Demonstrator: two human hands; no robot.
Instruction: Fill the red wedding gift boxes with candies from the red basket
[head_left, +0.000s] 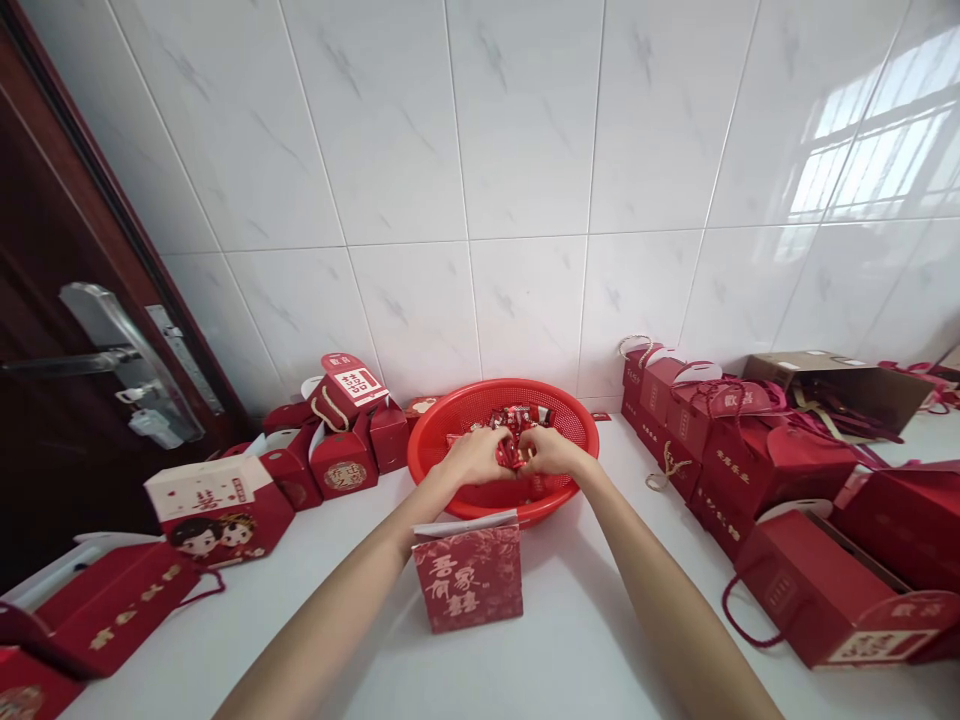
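A red plastic colander basket (579,412) stands against the wall with a small heap of red-wrapped candies (517,416) in it. Over the heap, my left hand (480,456) has its fingers curled around some of the red-wrapped candies. Facing it from the other side, my right hand (553,452) is also closed on red wrapped pieces, its fingertips nearly meeting the left ones. Exactly how many pieces each holds is hidden. Between my forearms, just in front of the basket, a red gift box (472,580) with pale lettering stands upright, its top flap raised.
Several red gift boxes (343,463) line the left side, near a dark door (67,230). More red boxes with cord handles (757,460) crowd the right, beside an open brown cardboard box (885,385). A white tiled wall (525,150) rises behind the white tabletop (570,640).
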